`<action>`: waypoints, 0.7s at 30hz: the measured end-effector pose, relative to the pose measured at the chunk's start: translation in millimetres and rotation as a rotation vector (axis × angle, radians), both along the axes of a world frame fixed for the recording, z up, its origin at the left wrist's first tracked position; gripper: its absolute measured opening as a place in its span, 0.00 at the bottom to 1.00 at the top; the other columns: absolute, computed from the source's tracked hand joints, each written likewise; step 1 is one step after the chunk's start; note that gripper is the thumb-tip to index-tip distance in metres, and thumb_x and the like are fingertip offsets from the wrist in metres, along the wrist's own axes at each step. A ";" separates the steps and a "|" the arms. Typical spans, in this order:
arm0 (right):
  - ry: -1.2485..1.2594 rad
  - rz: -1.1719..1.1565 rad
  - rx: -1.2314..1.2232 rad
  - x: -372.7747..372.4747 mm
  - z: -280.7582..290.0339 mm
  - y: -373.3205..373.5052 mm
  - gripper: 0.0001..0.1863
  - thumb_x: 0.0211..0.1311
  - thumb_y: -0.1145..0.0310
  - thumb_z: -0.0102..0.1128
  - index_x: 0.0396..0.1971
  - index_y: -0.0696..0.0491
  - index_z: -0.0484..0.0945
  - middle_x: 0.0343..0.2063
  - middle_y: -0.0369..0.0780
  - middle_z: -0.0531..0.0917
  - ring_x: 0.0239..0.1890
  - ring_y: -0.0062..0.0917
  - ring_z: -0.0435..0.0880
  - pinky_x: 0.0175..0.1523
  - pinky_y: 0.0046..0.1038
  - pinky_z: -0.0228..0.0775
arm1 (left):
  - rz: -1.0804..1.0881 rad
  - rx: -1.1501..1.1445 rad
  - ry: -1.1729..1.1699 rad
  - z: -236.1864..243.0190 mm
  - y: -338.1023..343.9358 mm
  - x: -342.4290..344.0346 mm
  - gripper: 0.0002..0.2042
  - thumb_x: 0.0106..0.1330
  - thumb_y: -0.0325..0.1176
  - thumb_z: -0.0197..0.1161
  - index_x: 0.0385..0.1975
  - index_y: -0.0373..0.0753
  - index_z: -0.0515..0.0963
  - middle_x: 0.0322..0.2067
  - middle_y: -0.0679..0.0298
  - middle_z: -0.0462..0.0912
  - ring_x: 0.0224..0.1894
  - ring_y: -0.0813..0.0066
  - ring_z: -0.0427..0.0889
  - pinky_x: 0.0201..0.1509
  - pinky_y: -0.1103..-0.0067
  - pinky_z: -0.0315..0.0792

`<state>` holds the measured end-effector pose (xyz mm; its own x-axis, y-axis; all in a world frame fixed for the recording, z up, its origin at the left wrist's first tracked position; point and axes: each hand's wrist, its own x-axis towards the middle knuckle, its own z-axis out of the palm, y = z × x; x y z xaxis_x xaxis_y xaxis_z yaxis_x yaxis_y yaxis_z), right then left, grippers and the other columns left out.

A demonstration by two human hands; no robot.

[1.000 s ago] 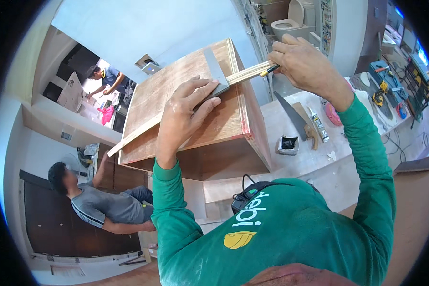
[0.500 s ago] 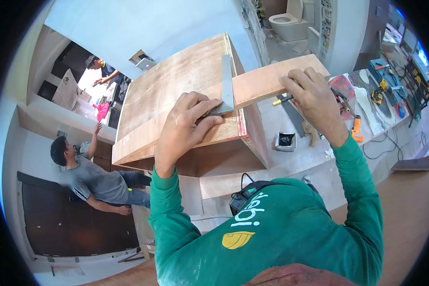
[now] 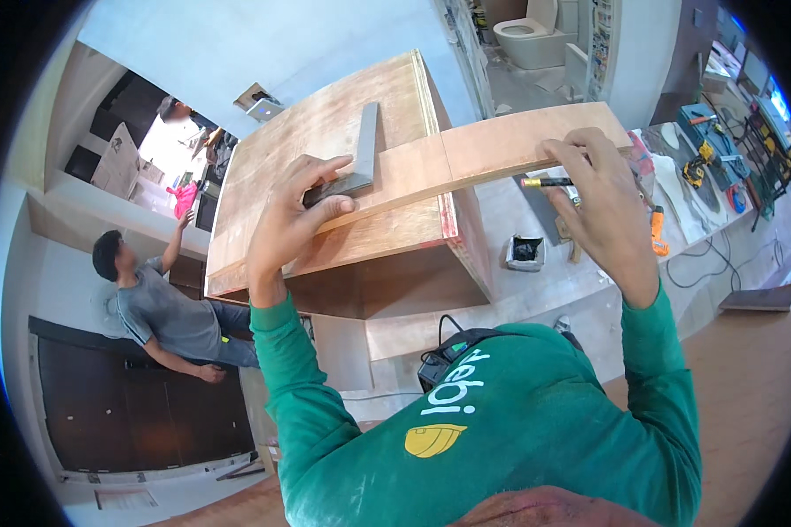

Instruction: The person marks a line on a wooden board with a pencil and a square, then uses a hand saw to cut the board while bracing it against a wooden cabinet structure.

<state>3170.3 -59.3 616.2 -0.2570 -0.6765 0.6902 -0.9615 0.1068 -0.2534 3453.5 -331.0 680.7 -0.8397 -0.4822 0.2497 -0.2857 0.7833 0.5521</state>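
Observation:
A long narrow plywood strip [image 3: 501,147] lies across the top of a plywood box [image 3: 325,132], its right end sticking out past the box edge. A thin line crosses the strip near the box's right edge. My left hand [image 3: 294,215] grips the dark stock of a try square [image 3: 368,140], whose metal blade points away from me beside the strip. My right hand [image 3: 602,193] is at the strip's overhanging end, fingertips on its edge. A dark pencil [image 3: 547,182] with a yellow end is tucked in that hand, partly hidden by the fingers.
Below the strip stands a small square tub [image 3: 526,253] with a black lining. Rightward, a table holds a yellow drill [image 3: 698,169], an orange tool [image 3: 658,230] and a blue toolbox [image 3: 710,132]. A co-worker in grey [image 3: 171,307] stands at left; another person is further back.
My left hand and the try square have slid left along the strip, uncovering the line. The strip has shifted right, and my right hand has moved right and lower with the pencil.

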 end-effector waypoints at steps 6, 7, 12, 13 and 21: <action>-0.639 0.155 0.054 29.1 5.8 10.1 0.24 0.63 0.62 0.77 0.54 0.57 0.82 0.38 0.41 0.82 0.41 0.29 0.82 0.46 0.34 0.74 | -0.157 -0.004 0.136 -7.9 22.2 -24.1 0.23 0.60 0.32 0.78 0.56 0.38 0.86 0.43 0.62 0.81 0.46 0.70 0.80 0.51 0.76 0.73; -0.808 0.198 0.087 33.6 3.1 9.4 0.23 0.66 0.60 0.76 0.53 0.58 0.82 0.38 0.40 0.83 0.41 0.26 0.82 0.47 0.32 0.74 | -0.189 0.006 0.155 -8.2 32.8 -28.1 0.22 0.60 0.32 0.78 0.55 0.38 0.86 0.43 0.62 0.82 0.46 0.71 0.80 0.50 0.77 0.73; -1.188 0.525 -0.054 57.4 -27.4 -15.9 0.25 0.75 0.51 0.68 0.51 0.62 0.83 0.37 0.35 0.86 0.43 0.17 0.80 0.50 0.26 0.73 | -0.238 -0.228 0.191 -27.4 83.0 -50.9 0.23 0.57 0.33 0.82 0.54 0.41 0.86 0.43 0.59 0.79 0.48 0.62 0.80 0.52 0.71 0.75; -1.214 0.521 -0.060 62.0 -24.9 -20.0 0.24 0.75 0.53 0.68 0.50 0.62 0.84 0.36 0.34 0.86 0.42 0.17 0.80 0.50 0.26 0.72 | -0.286 -0.239 0.198 -31.0 86.2 -54.4 0.25 0.56 0.32 0.82 0.55 0.41 0.85 0.44 0.59 0.79 0.49 0.61 0.80 0.53 0.71 0.75; -1.370 0.361 -0.099 23.2 -62.2 4.6 0.18 0.76 0.55 0.65 0.47 0.56 0.86 0.30 0.29 0.82 0.25 0.09 0.68 0.30 0.18 0.58 | -0.189 -0.532 -0.045 -10.7 28.9 -34.0 0.34 0.69 0.57 0.68 0.68 0.41 0.78 0.60 0.47 0.77 0.62 0.47 0.76 0.69 0.60 0.68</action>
<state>3193.6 -54.7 554.0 -0.5767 -0.8122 0.0878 0.0768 -0.1609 -0.9840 3419.4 -302.1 669.9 -0.9145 -0.1400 0.3797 -0.1276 0.9901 0.0576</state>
